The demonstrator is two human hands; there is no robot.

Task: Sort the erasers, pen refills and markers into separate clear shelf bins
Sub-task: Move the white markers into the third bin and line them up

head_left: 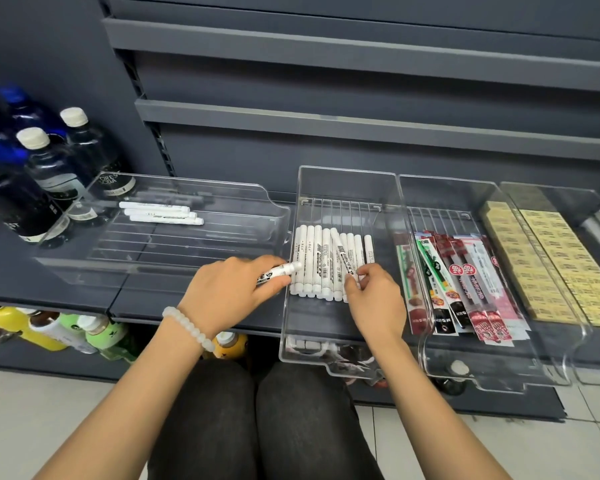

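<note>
left hand (229, 289) grasps one marker (280, 271) beside the middle bin (329, 188), probably to add it; right hand (371, 299) fingers pinch the marker row (329, 261) inside, likely squaring it.

A bottle (113, 180) label is showing "SODA" under partly cut letters; marker and refill print is staying too small to read.
</note>
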